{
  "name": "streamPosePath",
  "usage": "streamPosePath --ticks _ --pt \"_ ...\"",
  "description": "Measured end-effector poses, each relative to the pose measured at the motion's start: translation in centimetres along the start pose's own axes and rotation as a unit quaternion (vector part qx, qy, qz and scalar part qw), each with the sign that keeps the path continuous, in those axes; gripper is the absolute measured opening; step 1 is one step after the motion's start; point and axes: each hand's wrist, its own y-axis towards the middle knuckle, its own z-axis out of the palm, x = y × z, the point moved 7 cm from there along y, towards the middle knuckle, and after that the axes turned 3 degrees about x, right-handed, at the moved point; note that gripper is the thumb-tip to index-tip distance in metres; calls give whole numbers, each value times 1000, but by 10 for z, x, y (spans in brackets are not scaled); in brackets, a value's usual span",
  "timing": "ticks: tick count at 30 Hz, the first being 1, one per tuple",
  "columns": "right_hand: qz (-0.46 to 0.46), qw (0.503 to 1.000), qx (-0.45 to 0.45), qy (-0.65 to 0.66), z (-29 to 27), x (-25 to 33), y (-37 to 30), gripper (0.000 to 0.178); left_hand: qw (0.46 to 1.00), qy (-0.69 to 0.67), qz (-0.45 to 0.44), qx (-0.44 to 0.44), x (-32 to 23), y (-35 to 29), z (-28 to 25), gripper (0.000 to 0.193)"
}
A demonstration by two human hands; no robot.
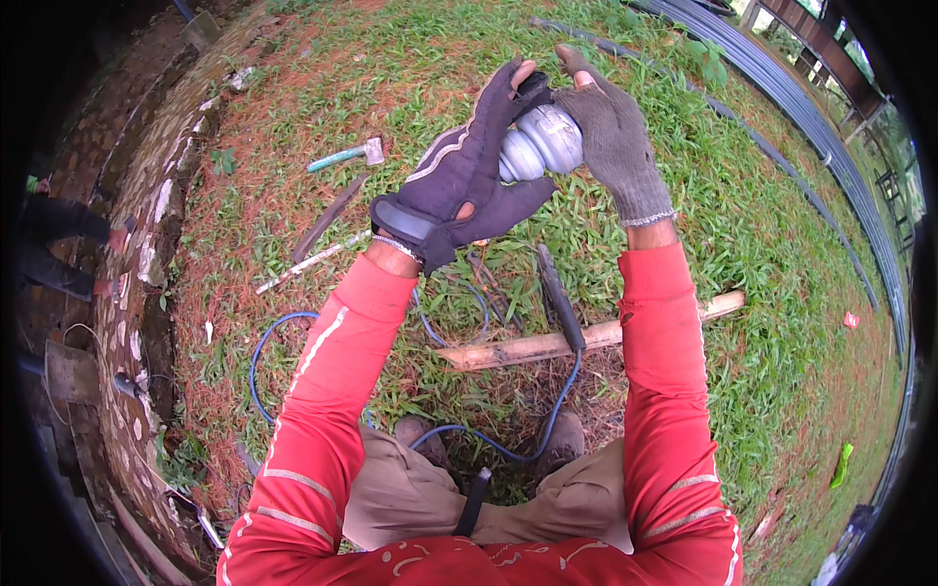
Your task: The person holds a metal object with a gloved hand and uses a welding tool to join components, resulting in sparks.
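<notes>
Spreading outdoors, grass (782,293) meets stone edging (151,234) at 9 o'clock, with grey pipes (787,73) at 2. One hammer (347,156) lies at 11, one pale wooden strip (518,352) at 4, two boots (563,444) near 6. One grey ribbed piece (552,142) sits at 1 o'clock: the left hand (464,171) pinches it, thumb along its near side, fingers along its far side; the right hand (616,132) covers its 3 o'clock end, though whether those fingers close round it I cannot tell.

Gloved left hand (471,168) and right hand (614,132) grip, arms (666,337) extended forward.
</notes>
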Motion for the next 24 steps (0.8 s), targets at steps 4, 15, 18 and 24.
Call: streamPosePath --ticks 4,15,18,24 --pt "-73 992 -4 -106 2 3 -2 44 903 -349 -226 -106 17 1 7 64" --pt "-1 994 -12 -107 -20 -3 4 45 972 -84 -149 -160 22 2 -12 47" --pt "-11 996 -79 39 -27 19 -4 57 972 83 -78 -204 16 3 -22 54" --pt "-255 961 -43 94 -12 69 -7 66 962 -131 -232 -66 33 4 -20 114"
